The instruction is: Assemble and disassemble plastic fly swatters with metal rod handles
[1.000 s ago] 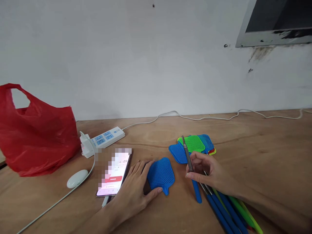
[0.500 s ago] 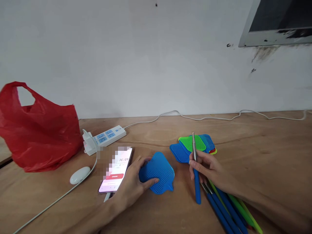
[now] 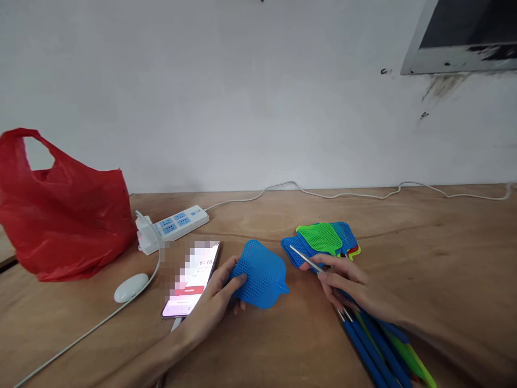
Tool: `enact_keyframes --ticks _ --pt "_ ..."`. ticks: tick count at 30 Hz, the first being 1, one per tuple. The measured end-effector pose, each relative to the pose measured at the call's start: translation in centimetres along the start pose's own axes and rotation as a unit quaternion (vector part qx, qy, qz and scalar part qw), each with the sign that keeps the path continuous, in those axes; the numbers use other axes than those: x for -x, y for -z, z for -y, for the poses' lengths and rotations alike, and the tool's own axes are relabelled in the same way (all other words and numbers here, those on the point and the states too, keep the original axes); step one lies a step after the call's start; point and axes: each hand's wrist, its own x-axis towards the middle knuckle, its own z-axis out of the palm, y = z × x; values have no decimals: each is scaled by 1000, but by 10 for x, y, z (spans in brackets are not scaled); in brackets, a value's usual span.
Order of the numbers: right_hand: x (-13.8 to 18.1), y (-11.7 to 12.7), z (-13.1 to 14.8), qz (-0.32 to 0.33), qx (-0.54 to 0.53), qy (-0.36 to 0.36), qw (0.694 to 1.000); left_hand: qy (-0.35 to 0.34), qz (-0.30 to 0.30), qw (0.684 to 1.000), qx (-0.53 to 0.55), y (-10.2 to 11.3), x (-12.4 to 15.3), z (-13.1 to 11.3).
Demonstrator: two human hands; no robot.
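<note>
My left hand [image 3: 221,291] is closed on the edge of a blue perforated fly swatter head [image 3: 262,277], thumb on top. The head is raised and tilted, its short socket pointing right. My right hand [image 3: 343,279] grips a fly swatter handle [image 3: 304,256] whose metal rod slants up and left toward that head, apart from it. Most of the handle's blue grip is hidden by the hand. Just beyond the right hand lies a pile of swatter heads, a green one [image 3: 321,238] on top of blue ones. Several blue and green handles [image 3: 369,347] lie under the right forearm.
To the left, a lit phone [image 3: 189,291] lies by a power strip [image 3: 181,221] with a charger plugged in. A white oval device [image 3: 131,288] and a red plastic bag [image 3: 72,226] are farther left. A thin white cable [image 3: 343,195] runs along the wall.
My left hand has lifted and tilted the swatter head, its socket now facing right. My right hand has swung the handle from upright to slanting, rod end toward the head.
</note>
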Motion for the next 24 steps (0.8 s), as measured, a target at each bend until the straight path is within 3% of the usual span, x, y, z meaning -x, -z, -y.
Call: enact_keyframes --ticks 9,24 --pt "3 4 -4 67 46 0 997 15 -53 991 124 2 -4 -1" --pt "5 3 -4 86 47 19 995 7 -31 995 100 2 -4 -4"
